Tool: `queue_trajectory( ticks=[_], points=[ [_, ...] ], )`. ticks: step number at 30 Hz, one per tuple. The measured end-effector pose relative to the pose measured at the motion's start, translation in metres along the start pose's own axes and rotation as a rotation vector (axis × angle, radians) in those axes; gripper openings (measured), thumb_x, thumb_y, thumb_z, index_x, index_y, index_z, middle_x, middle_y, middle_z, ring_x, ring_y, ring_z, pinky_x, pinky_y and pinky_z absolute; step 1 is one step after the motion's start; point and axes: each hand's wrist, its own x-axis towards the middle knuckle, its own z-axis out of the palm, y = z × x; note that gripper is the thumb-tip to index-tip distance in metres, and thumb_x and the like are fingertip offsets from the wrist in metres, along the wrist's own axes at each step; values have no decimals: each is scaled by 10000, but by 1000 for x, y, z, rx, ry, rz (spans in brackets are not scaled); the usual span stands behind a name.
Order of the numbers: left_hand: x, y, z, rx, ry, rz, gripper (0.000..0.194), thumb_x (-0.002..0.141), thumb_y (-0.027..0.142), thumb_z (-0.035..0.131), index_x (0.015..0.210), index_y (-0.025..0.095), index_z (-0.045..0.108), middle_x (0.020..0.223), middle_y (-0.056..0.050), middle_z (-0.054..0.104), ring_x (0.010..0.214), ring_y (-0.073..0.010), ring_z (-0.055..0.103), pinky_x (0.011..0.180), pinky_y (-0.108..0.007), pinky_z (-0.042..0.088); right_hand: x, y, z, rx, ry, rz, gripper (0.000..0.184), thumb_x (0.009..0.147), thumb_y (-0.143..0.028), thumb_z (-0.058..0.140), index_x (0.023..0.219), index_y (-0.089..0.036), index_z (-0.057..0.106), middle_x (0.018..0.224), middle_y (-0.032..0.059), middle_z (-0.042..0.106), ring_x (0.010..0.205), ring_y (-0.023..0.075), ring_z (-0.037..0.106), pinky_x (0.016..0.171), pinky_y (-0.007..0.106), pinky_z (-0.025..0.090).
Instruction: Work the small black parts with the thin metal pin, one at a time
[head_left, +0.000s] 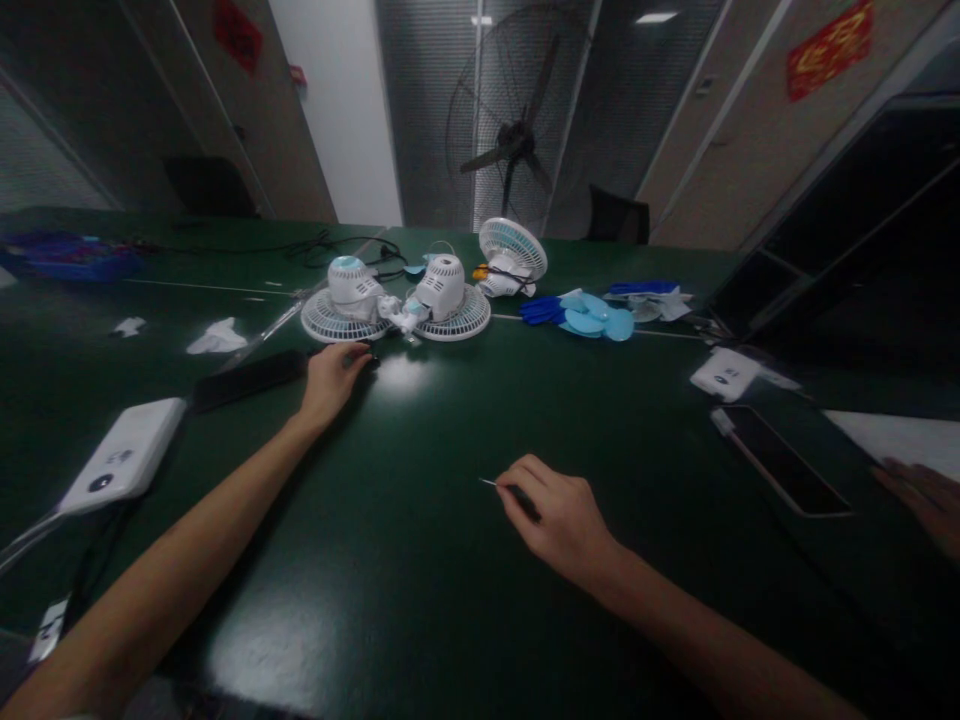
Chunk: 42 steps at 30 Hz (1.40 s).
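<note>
My left hand (330,382) reaches over the dark green table, its fingers pinched at a small dark object (375,358) too unclear to name. Just beyond it, two small white fans (360,295) lie face down side by side, their white bases meeting between them. A long black case or pouch (251,380) lies on the table left of that hand. Nearer to me, my right hand (556,512) is closed around what looks like a small screwdriver (489,483). Its thin metal shaft points left and part of a dark handle shows between the fingers.
A third fan (512,250) stands tilted behind, beside blue gloves (544,308) and light-blue fan blades (596,316). White power banks (124,455) lie left and right. A phone (784,460) is at right, near another person's hand (926,500). A blue tray (71,258) sits far left.
</note>
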Motion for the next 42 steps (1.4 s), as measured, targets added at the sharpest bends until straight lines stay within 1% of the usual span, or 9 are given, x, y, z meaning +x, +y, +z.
queue_trajectory(
  ticks=[4, 8, 13, 19, 23, 28, 32, 39, 42],
  points=[
    [2, -1, 0, 8, -42, 0, 248, 946, 356, 685, 1098, 197, 799, 1135, -104, 784, 1041, -283, 724, 990, -408, 543, 0, 1, 0, -8, 8, 3, 152, 1047, -164, 567, 1133, -183, 692, 1054, 52, 697, 772, 138, 667, 645, 248, 565],
    [2, -3, 0, 11, -3, 12, 258, 948, 369, 674, 1105, 206, 798, 1228, -105, 759, 1138, -292, 699, 1029, -408, 531, 1, 0, 0, 4, 0, -2, 162, 1033, -142, 574, 1138, -185, 691, 1060, 53, 697, 774, 138, 665, 643, 243, 568],
    [3, -9, 3, -3, -49, -4, 302, 954, 377, 669, 1162, 194, 789, 1144, -98, 797, 973, -282, 737, 957, -401, 552, 1, -2, -1, 4, -3, 3, 161, 1023, -132, 592, 1135, -186, 694, 1059, 50, 699, 780, 138, 671, 646, 241, 569],
    [2, -6, 2, -6, -58, 8, 303, 947, 391, 654, 1123, 198, 808, 1166, -109, 792, 1045, -295, 727, 997, -408, 534, 0, -2, -2, 4, -12, 12, 164, 1028, -130, 589, 1142, -183, 693, 1067, 49, 696, 787, 139, 667, 642, 241, 568],
    [3, -6, -1, -65, -74, -62, 316, 912, 426, 682, 1089, 208, 827, 1136, -91, 803, 1018, -285, 733, 976, -385, 533, 0, -2, -1, -3, -3, 15, 163, 1026, -122, 599, 1139, -184, 698, 1057, 43, 696, 786, 139, 664, 653, 248, 566],
    [7, -17, 1, -118, -95, -188, 416, 853, 497, 727, 1097, 176, 832, 1016, -101, 821, 902, -278, 748, 833, -356, 551, 1, -1, 0, 15, -10, 15, 174, 1012, -104, 618, 1149, -178, 697, 1072, 41, 690, 799, 137, 663, 664, 245, 564],
    [9, -21, 3, -160, -108, -209, 479, 829, 509, 736, 1177, 187, 812, 1020, -88, 819, 904, -260, 742, 819, -329, 543, 1, -1, 1, -1, 3, 5, 157, 1015, -109, 606, 1124, -168, 701, 1043, 42, 690, 782, 140, 657, 657, 249, 559],
    [7, -22, 3, -188, -126, -251, 467, 798, 549, 750, 1056, 170, 839, 977, -95, 808, 886, -272, 718, 805, -338, 526, 1, -1, 0, -21, 4, 3, 152, 1009, -114, 615, 1118, -178, 700, 1038, 40, 693, 772, 138, 659, 638, 242, 548],
    [9, -22, 2, -223, -162, -279, 501, 779, 550, 765, 1086, 158, 825, 985, -100, 806, 901, -277, 720, 799, -339, 523, 1, 0, 0, -33, 1, -2, 145, 1014, -127, 614, 1114, -185, 701, 1037, 36, 695, 768, 133, 660, 625, 234, 538]
  ],
)
